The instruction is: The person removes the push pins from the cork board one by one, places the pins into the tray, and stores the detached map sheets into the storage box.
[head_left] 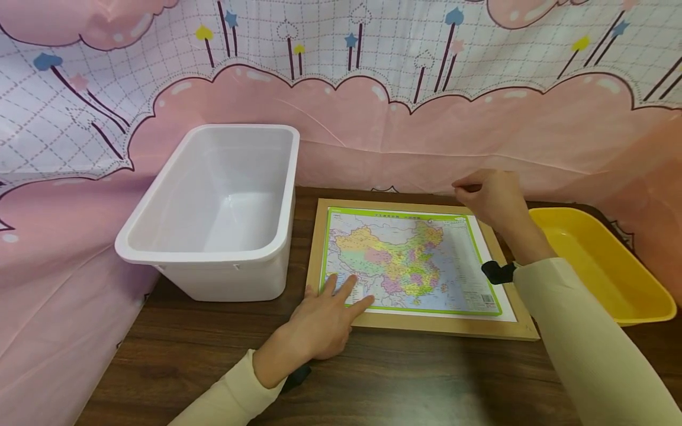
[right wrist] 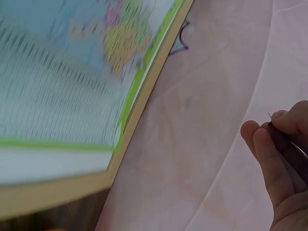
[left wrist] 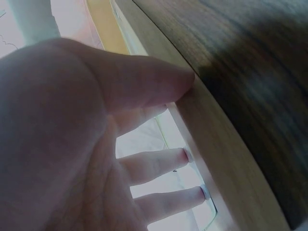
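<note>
The map board [head_left: 410, 266] lies flat on the dark wooden table [head_left: 373, 378], between the two tubs, its near-left corner pinned by the left hand [head_left: 325, 322]; fingers spread wide and straight across the map's lower-left edge, thumb on the wooden frame in the left wrist view; nothing is curled round anything there.

Up at the far right corner, the right hand [head_left: 490, 198] hovers just above the frame, fingers bunched into a pinch; the right wrist view shows a thin dark piece [right wrist: 288, 144] nipped between thumb and fingertips, too blurred to say what it is.

The risks, as I judge them: the board is the big one; it is held down at one corner only, so a nudge from the right sleeve [head_left: 586, 331] crossing its right edge could swing it toward the yellow tray [head_left: 647, 296]; next, the pinch looks slight, and that small piece could slip and drop behind the board against the pink cloth [head_left: 373, 142], hard to retrieve.

Containers, bigger first: the white bin [head_left: 176, 248] stands just left of the board, close beside it, and shows nothing inside; the yellow tray sits at the right, partly behind the right arm, and its visible floor is bare too.
</note>
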A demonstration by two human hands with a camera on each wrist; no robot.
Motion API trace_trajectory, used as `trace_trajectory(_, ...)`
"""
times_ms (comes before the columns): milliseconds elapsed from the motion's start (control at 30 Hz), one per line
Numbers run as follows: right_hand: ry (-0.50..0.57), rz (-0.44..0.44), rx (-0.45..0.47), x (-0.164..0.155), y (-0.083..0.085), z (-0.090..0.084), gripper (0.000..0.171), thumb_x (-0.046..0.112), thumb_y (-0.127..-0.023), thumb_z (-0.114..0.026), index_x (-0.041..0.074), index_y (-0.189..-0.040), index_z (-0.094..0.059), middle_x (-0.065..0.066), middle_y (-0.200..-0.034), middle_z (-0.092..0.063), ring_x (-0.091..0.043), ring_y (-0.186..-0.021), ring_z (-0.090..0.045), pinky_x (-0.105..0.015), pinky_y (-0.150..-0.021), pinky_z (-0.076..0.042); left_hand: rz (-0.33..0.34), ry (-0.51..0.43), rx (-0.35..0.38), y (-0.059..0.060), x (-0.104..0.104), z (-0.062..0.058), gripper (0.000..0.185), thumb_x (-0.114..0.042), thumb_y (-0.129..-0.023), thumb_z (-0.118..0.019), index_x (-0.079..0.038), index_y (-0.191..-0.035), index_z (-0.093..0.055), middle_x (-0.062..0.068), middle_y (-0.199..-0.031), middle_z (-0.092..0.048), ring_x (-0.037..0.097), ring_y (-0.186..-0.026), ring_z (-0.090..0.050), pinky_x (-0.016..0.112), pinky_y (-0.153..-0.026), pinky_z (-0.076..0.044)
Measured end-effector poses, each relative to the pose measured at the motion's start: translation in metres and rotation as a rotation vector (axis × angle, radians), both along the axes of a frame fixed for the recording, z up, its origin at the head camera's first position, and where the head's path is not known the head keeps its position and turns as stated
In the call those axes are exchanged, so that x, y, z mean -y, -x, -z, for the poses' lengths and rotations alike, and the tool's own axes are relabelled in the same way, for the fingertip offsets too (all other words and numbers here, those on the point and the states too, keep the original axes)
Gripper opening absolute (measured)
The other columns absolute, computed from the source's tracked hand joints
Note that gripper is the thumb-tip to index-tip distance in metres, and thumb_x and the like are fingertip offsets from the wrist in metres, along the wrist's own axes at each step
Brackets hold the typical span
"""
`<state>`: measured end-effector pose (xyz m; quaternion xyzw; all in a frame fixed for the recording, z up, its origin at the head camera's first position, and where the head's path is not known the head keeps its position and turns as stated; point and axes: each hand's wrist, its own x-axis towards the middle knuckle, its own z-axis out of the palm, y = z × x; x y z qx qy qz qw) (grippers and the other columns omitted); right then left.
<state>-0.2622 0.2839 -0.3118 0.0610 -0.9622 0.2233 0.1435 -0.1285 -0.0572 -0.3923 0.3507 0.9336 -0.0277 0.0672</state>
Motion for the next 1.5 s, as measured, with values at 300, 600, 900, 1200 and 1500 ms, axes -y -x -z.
trace_trajectory(300,-0.074,0.125,0.008,-0.052,-0.018,-0.001,0.027,0.019,-0.101,-0.071,0.0,-0.12,-0.079,-0.029,-0.123,-0.073,-0.043,-0.103,-0.067,-0.04,-0.076,-0.055,0.001,-0.016,0.025,0.001,0.002,0.001,0.06,-0.028,-0.105,-0.063,-0.036,-0.162,-0.045,0.011,-0.172,-0.036,0.044,-0.153,-0.043,0.066,-0.103,-0.055)
trace_trajectory(600,-0.141,0.181,-0.038,-0.11,-0.039,0.006,0.027,0.015,-0.097,-0.073,-0.009,-0.109,-0.078,-0.032,-0.092,-0.073,-0.046,-0.085,-0.058,-0.067,-0.089,-0.036,0.007,-0.023,0.022,0.001,0.002,0.001,0.06,-0.028,-0.104,-0.064,-0.035,-0.161,-0.046,0.012,-0.171,-0.037,0.044,-0.152,-0.045,0.066,-0.102,-0.055)
trace_trajectory(900,-0.208,0.325,-0.006,-0.162,-0.061,0.005,0.033,0.018,-0.098,-0.069,-0.014,-0.107,-0.071,-0.038,-0.094,-0.069,-0.055,-0.093,-0.056,-0.073,-0.095,-0.031,0.013,-0.026,0.02,0.001,0.002,0.002,0.059,-0.027,-0.105,-0.062,-0.035,-0.161,-0.046,0.012,-0.171,-0.037,0.044,-0.153,-0.044,0.066,-0.102,-0.055)
trace_trajectory(1200,-0.212,0.332,0.072,-0.17,-0.067,0.01,0.029,0.015,-0.102,-0.068,-0.011,-0.113,-0.073,-0.037,-0.106,-0.072,-0.053,-0.093,-0.06,-0.065,-0.089,-0.035,0.013,-0.018,0.004,0.001,0.004,0.002,0.058,-0.029,-0.106,-0.062,-0.035,-0.162,-0.045,0.012,-0.171,-0.037,0.044,-0.152,-0.045,0.066,-0.101,-0.056)
trace_trajectory(1500,-0.211,0.264,0.166,-0.174,-0.068,0.024,0.029,0.019,-0.102,-0.068,-0.006,-0.111,-0.077,-0.023,-0.086,-0.078,-0.053,-0.092,-0.064,-0.072,-0.096,-0.031,0.018,-0.005,0.0,0.0,0.003,0.001,0.059,-0.03,-0.106,-0.062,-0.035,-0.162,-0.044,0.012,-0.171,-0.037,0.044,-0.152,-0.045,0.066,-0.101,-0.056)
